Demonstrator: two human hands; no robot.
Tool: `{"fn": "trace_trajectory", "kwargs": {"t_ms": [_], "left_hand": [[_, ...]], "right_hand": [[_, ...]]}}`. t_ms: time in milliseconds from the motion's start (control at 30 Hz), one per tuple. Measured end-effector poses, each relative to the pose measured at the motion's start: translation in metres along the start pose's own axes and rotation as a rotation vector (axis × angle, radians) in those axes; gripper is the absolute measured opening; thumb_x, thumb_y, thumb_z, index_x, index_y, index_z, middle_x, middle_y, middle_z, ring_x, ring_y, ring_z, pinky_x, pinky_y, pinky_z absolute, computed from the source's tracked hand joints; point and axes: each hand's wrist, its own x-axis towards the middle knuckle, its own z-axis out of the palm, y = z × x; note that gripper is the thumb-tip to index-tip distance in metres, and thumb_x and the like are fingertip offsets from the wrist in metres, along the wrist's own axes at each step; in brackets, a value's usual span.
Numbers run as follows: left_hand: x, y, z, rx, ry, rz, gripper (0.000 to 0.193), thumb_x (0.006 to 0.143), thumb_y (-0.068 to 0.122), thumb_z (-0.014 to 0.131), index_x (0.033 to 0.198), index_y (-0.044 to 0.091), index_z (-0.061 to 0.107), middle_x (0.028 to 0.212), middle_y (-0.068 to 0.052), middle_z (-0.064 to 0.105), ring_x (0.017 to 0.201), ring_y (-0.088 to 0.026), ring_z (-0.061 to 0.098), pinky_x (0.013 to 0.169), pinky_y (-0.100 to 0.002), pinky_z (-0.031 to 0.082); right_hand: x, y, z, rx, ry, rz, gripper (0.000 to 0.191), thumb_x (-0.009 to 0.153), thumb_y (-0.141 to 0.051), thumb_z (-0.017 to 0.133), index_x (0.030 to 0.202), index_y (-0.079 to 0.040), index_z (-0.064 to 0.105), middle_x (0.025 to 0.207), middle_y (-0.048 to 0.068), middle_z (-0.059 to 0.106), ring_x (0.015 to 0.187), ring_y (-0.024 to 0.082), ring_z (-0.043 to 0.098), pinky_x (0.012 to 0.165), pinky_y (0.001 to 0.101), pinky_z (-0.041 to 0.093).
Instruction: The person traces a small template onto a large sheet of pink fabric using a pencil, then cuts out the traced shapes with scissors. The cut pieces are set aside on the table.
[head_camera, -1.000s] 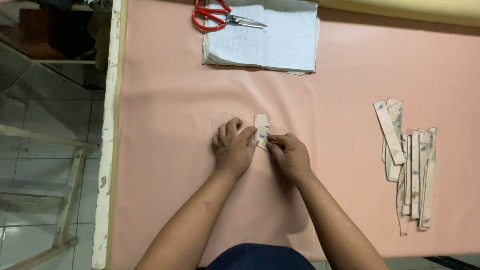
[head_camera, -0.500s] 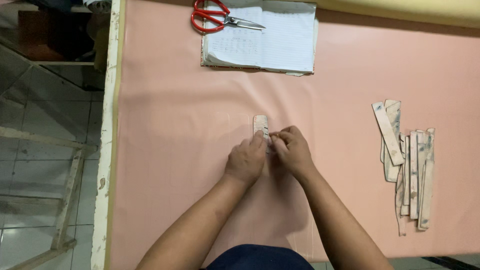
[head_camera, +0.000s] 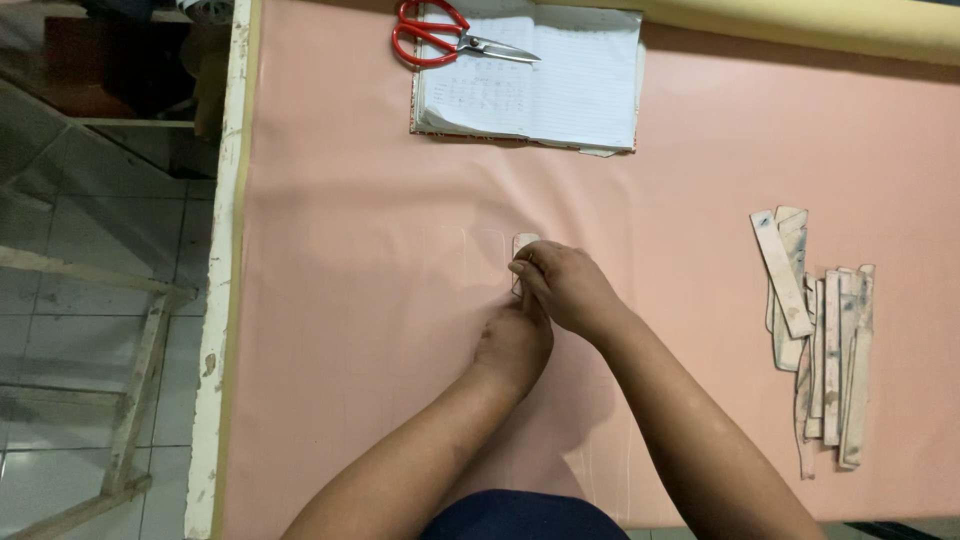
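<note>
bench (head_camera: 350, 300): covered in pale pink sheet material, it runs the whole width of your view, with a chipped white edge along its left side
roll (head_camera: 800, 25): a yellowish roll lies along the far edge of the bench, at the top right
notebook (head_camera: 560, 85): open, lined pages up, at the far middle of the bench, well apart from your hands
strips (head_camera: 820, 340): a loose pile of worn whitish strips lies to your right, most pointing away from you, one slanted across the top of the pile
scissors (head_camera: 440, 38): red handles, blades shut, resting on the notebook's far left corner
right hand (head_camera: 565, 290): your fingers are curled over and pressing down on the small template, holding it flat on the pink sheet
left hand (head_camera: 515, 345): tucked just below and partly under your right one, touching it; whether it grips anything cannot be told
small template (head_camera: 523, 243): a pale, round-ended piece at the bench's middle, only its far end showing beyond your right fingers
</note>
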Motion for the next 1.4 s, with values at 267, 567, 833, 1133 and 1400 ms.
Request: {"fn": "trace_trajectory", "kwargs": {"t_ms": [267, 567, 833, 1133, 1400], "left_hand": [[0.001, -0.007, -0.025, -0.343, 0.047, -0.101, 0.063, 0.093, 0.007, 0.053, 0.146, -0.021, 0.034, 0.14, -0.037, 0.047, 0.066, -0.034, 0.066, 0.054, -0.043, 0.057], [0.0, -0.018, -0.052, -0.023, 0.263, 0.073, 0.024, 0.091, 0.012, 0.053, 0.103, -0.001, 0.07, 0.122, -0.017, 0.061, 0.12, -0.033, 0.055, 0.105, -0.051, 0.041], [0.009, -0.025, -0.048, -0.058, 0.347, 0.062, 0.023, 0.092, 0.01, 0.055, 0.107, 0.004, 0.071, 0.108, -0.01, 0.06, 0.112, -0.026, 0.057, 0.101, -0.048, 0.038], [0.008, -0.044, -0.057, -0.342, 0.314, 0.062, 0.012, 0.087, 0.012, 0.061, 0.095, 0.012, 0.07, 0.112, -0.004, 0.062, 0.112, -0.02, 0.061, 0.104, -0.051, 0.036], [0.008, -0.051, -0.054, -0.413, 0.285, 0.034, 0.022, 0.092, 0.01, 0.053, 0.105, 0.013, 0.071, 0.126, 0.0, 0.064, 0.117, -0.017, 0.061, 0.107, -0.052, 0.034]], "right_hand": [[0.017, 0.01, 0.0, -0.04, 0.118, -0.148, 0.017, 0.096, -0.019, 0.066, 0.093, -0.003, 0.072, 0.088, 0.013, 0.074, 0.077, 0.032, 0.071, 0.072, 0.0414, 0.056], [0.029, 0.027, 0.0, -0.085, 0.27, -0.234, 0.012, 0.096, -0.014, 0.066, 0.098, -0.005, 0.074, 0.097, 0.01, 0.074, 0.088, 0.033, 0.069, 0.082, 0.0433, 0.053], [0.019, 0.04, 0.0, -0.161, 0.34, -0.214, 0.012, 0.098, -0.016, 0.067, 0.098, -0.005, 0.073, 0.097, 0.009, 0.073, 0.094, 0.034, 0.066, 0.089, 0.0444, 0.05], [-0.016, 0.046, 0.003, -0.097, 0.333, -0.072, 0.017, 0.099, -0.02, 0.067, 0.101, -0.004, 0.072, 0.096, 0.012, 0.074, 0.086, 0.031, 0.07, 0.076, 0.0408, 0.056], [-0.028, 0.042, 0.009, -0.099, 0.371, -0.083, 0.016, 0.098, -0.019, 0.066, 0.101, -0.004, 0.073, 0.093, 0.012, 0.074, 0.087, 0.032, 0.068, 0.076, 0.0416, 0.055]]}}
